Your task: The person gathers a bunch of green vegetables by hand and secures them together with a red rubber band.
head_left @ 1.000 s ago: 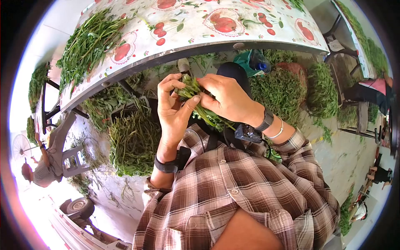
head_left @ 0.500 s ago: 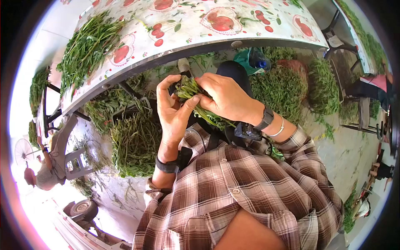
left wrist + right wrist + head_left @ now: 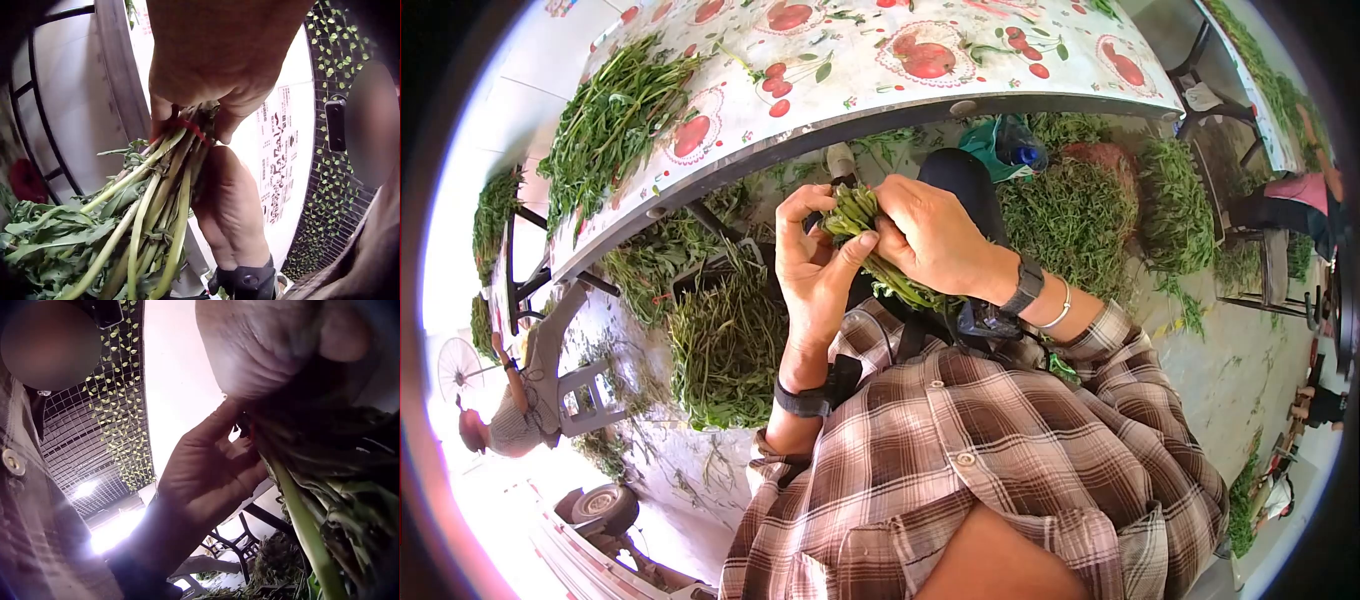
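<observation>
A bunch of leafy green stems is held in front of the chest, cut ends up and leaves trailing down toward the body. My left hand grips it from the left, thumb pressed against the stems. From the other side my right hand curls its fingers in close at the bunch. In the left wrist view, a thin red band crosses the stems between the fingertips of both hands. The leaves spread out below; the right fingertips are partly hidden behind the stems.
A table with a fruit-print cloth stands ahead, bearing a heap of greens. More greens pile up in a dark crate at left and on the floor at right, by a teal bag. Other people are at both sides.
My right hand has turned slightly, its fingers curling in closer against the stems. My left hand keeps its grip, and the bunch stays in nearly the same place.
</observation>
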{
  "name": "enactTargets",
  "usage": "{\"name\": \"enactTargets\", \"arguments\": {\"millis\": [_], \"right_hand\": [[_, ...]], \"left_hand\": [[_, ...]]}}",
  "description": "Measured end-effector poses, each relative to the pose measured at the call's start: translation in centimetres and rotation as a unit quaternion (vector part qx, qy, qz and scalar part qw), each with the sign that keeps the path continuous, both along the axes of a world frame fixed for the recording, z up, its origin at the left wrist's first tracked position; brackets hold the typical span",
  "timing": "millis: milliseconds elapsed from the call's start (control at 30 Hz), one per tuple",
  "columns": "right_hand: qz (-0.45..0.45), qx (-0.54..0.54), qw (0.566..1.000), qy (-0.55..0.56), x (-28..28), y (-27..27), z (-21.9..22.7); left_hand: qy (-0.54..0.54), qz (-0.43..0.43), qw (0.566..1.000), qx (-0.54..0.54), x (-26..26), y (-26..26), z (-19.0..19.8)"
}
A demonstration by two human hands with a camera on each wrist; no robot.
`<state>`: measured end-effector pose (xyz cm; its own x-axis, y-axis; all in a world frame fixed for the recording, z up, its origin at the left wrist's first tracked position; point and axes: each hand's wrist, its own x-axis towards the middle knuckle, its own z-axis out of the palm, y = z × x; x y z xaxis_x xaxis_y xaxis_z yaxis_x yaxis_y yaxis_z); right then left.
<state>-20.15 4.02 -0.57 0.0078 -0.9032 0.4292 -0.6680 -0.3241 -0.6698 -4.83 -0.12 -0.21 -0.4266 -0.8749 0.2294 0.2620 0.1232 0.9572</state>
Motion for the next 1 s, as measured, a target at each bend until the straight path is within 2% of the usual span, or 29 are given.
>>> {"name": "enactTargets", "arguments": {"millis": [167,233,267,333,467,600,733,800,867,933,1000], "right_hand": [[0.005,-0.012,1.0,0.014,0.2,0.3,0.2],[0.008,-0.03,1.0,-0.001,0.4,0.4,0.1],[0.01,-0.029,1.0,-0.002,0.5,0.4,0.0],[0.014,-0.026,1.0,-0.004,0.6,0.6,-0.3],[0.033,-0.009,0.999,-0.01,0.6,0.7,-0.5],[0.063,0.004,0.998,-0.026,0.8,0.7,-0.1],[0.049,0.038,0.997,-0.038,1.1,0.6,-0.8],[0.066,0.051,0.995,-0.061,0.7,0.3,-1.6],[0.085,0.065,0.991,-0.085,0.3,0.0,-1.9],[0.099,0.061,0.985,-0.125,0.1,-0.2,-1.7],[0.106,0.038,0.986,-0.126,0.1,-0.2,-1.6]], "left_hand": [[0.024,-0.011,1.0,0.008,0.1,0.1,0.2],[-0.03,0.002,0.997,0.075,0.2,0.3,1.3],[-0.031,0.004,0.997,0.076,0.4,0.1,0.9],[-0.12,-0.019,0.991,0.063,0.8,-0.7,0.4],[-0.084,0.011,0.993,0.083,0.7,-0.5,-0.6],[-0.093,0.059,0.993,0.047,0.4,-0.5,-0.6],[-0.102,0.061,0.991,0.055,0.3,-0.6,-1.3],[-0.147,0.04,0.988,-0.006,0.4,-1.0,-1.4],[-0.139,0.026,0.99,0.006,0.5,-1.0,-0.9],[-0.044,-0.012,0.992,0.121,0.1,-0.6,-0.1],[-0.018,-0.037,0.99,0.134,0.2,-0.9,-1.8]]}}
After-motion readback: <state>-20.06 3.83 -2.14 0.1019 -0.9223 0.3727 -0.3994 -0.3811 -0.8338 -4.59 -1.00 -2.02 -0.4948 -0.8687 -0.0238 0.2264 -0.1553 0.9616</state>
